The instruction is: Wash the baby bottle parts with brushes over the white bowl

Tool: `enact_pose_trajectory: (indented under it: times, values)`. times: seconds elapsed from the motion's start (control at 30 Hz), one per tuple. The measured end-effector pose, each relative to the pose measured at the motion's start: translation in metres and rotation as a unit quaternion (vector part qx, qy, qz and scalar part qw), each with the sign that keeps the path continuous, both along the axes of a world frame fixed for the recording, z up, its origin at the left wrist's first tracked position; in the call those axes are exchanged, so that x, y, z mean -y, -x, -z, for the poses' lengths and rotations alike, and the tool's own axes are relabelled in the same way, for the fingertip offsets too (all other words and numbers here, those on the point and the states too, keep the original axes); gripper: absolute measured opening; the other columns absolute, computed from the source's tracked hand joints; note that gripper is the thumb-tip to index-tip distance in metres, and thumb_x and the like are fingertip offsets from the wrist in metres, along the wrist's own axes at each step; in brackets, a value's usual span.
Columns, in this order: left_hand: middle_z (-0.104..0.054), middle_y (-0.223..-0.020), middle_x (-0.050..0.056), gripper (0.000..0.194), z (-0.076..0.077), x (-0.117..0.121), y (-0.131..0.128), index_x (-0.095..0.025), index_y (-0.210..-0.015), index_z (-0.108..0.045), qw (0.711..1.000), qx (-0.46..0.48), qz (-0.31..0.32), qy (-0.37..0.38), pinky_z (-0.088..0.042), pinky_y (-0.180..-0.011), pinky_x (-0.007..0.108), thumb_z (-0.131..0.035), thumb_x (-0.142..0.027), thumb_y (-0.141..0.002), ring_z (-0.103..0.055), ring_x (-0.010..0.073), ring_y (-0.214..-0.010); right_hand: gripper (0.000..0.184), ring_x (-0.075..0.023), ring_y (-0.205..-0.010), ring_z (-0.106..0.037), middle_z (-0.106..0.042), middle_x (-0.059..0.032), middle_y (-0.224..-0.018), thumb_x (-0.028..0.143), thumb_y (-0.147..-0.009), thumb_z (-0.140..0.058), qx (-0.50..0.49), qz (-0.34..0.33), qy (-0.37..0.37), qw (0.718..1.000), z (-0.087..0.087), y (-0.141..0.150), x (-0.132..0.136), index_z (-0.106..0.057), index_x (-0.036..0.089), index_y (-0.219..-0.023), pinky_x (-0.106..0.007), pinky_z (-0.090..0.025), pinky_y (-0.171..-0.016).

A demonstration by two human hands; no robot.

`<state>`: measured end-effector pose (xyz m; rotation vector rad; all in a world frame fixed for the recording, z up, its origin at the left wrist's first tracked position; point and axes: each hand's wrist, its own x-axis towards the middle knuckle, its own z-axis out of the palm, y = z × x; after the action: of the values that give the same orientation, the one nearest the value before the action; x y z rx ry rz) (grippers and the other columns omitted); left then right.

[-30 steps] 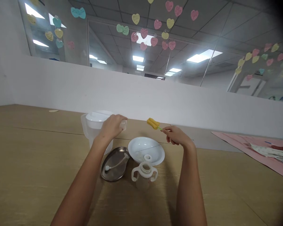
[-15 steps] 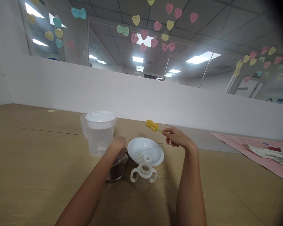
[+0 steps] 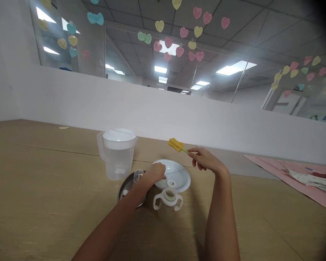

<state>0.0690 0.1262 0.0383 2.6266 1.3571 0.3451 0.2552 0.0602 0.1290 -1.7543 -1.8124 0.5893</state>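
Observation:
My right hand (image 3: 203, 158) pinches the thin green handle of a yellow sponge brush (image 3: 176, 144), holding it up above the table. My left hand (image 3: 155, 173) is over the left side of a white bowl (image 3: 183, 181), fingers curled downward; their tips and anything in them are hidden. Close by, a white ring (image 3: 170, 183) sits in the front of the bowl. Just in front stands a baby bottle (image 3: 168, 202) with two side handles and an open top. Under my left forearm is a round metal dish (image 3: 121, 192) with a clear cap (image 3: 138, 175) and a small white piece (image 3: 125, 192).
A clear plastic pitcher (image 3: 118, 159) with a white lid stands behind the metal dish. On the right lies a pink cloth (image 3: 263, 165) with patterned fabric on it. The white wall (image 3: 152, 108) with glass above bounds the table's back.
My left hand has moved right, from the metal dish to the bowl. The dish, tilted before, now lies flat, showing the clear cap in it. My right hand still holds the brush.

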Motion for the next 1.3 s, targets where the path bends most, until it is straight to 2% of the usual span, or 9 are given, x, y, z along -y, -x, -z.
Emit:
enact_pose_trajectory:
  times: [0.1,0.17,0.3,0.4,0.5,0.73,0.93,1.07,1.3]
  values:
    - [-0.067,-0.08,0.015,0.012,-0.004,-0.002,0.005,-0.011,-0.071,-0.067,1.0,0.01,0.002,-0.005,-0.046,-0.068,0.031,-0.066,-0.019,-0.062,-0.062,0.0257,-0.078,0.038,-0.0065,-0.039,-0.044,-0.058,-0.0013,-0.061,0.04,-0.082,-0.044,-0.002,0.002,0.002,1.0,-0.001,0.0,0.001,-0.053,0.018,-0.111,-0.018,-0.031,-0.035]
    - [-0.068,-0.08,0.011,0.012,-0.019,-0.002,0.016,-0.014,-0.075,-0.067,0.999,0.033,0.002,-0.016,-0.046,-0.068,0.029,-0.062,-0.019,-0.066,-0.062,0.0224,-0.076,0.039,-0.0063,-0.039,-0.044,-0.058,-0.0014,-0.061,0.043,-0.082,-0.044,-0.005,-0.003,-0.006,1.0,-0.002,-0.001,0.003,-0.054,0.018,-0.11,-0.018,-0.031,-0.035]
    - [-0.065,-0.099,0.008,0.03,-0.055,0.003,0.046,-0.016,-0.103,-0.06,0.991,0.111,-0.019,-0.078,-0.045,-0.077,0.026,-0.043,-0.02,-0.078,-0.06,0.0176,-0.089,0.041,-0.0064,-0.039,-0.044,-0.057,-0.001,-0.061,0.046,-0.08,-0.045,-0.001,-0.019,-0.02,1.0,-0.005,-0.005,0.011,-0.057,0.021,-0.11,-0.018,-0.03,-0.035]
    - [-0.066,-0.092,0.006,0.031,-0.075,0.009,0.066,-0.016,-0.103,-0.059,0.957,0.249,-0.03,-0.147,-0.046,-0.076,0.026,-0.044,-0.019,-0.077,-0.061,0.0161,-0.083,0.042,-0.0061,-0.039,-0.042,-0.056,-0.0005,-0.059,0.046,-0.08,-0.046,-0.002,-0.042,-0.032,0.999,-0.008,-0.003,0.017,-0.058,0.021,-0.111,-0.019,-0.031,-0.036]
    - [-0.066,-0.087,0.005,0.031,-0.085,0.017,0.076,-0.018,-0.103,-0.058,0.931,0.331,-0.01,-0.152,-0.048,-0.075,0.027,-0.047,-0.019,-0.075,-0.062,0.0155,-0.079,0.043,-0.006,-0.041,-0.041,-0.056,-0.0006,-0.06,0.046,-0.079,-0.047,-0.015,-0.075,-0.048,0.996,-0.011,0.004,0.02,-0.059,0.02,-0.111,-0.02,-0.033,-0.039]
    - [-0.065,-0.093,0.003,0.035,-0.097,0.037,0.071,-0.021,-0.11,-0.052,0.887,0.435,0.069,-0.139,-0.047,-0.079,0.027,-0.048,-0.019,-0.076,-0.06,0.0134,-0.083,0.041,-0.0053,-0.041,-0.038,-0.054,0.0005,-0.059,0.047,-0.079,-0.048,-0.038,-0.123,-0.06,0.99,-0.015,0.02,0.021,-0.062,0.02,-0.107,-0.02,-0.032,-0.041]
    - [-0.061,-0.098,0.005,0.042,-0.1,0.041,0.065,-0.021,-0.116,-0.046,0.826,0.538,0.116,-0.12,-0.047,-0.078,0.027,-0.053,-0.021,-0.075,-0.057,0.0107,-0.08,0.044,-0.0049,-0.04,-0.036,-0.056,-0.0005,-0.061,0.052,-0.078,-0.047,-0.061,-0.13,-0.078,0.986,-0.017,0.017,0.026,-0.064,0.018,-0.101,-0.021,-0.031,-0.04]
    - [-0.057,-0.096,0.004,0.033,-0.1,0.042,0.06,-0.019,-0.106,-0.052,0.789,0.586,0.132,-0.129,-0.047,-0.079,0.025,-0.056,-0.023,-0.073,-0.055,0.0084,-0.076,0.046,-0.0047,-0.038,-0.035,-0.055,-0.0004,-0.059,0.051,-0.077,-0.048,-0.082,-0.137,-0.08,0.984,-0.016,0.017,0.025,-0.062,0.017,-0.105,-0.02,-0.029,-0.038]
    - [-0.059,-0.096,0.006,0.021,-0.097,0.041,0.057,-0.016,-0.095,-0.059,0.799,0.572,0.106,-0.151,-0.044,-0.085,0.028,-0.054,-0.026,-0.076,-0.056,0.0139,-0.089,0.046,-0.0042,-0.039,-0.034,-0.053,0.0013,-0.058,0.049,-0.078,-0.05,-0.101,-0.133,-0.085,0.982,-0.017,0.017,0.025,-0.058,0.019,-0.112,-0.02,-0.029,-0.038]
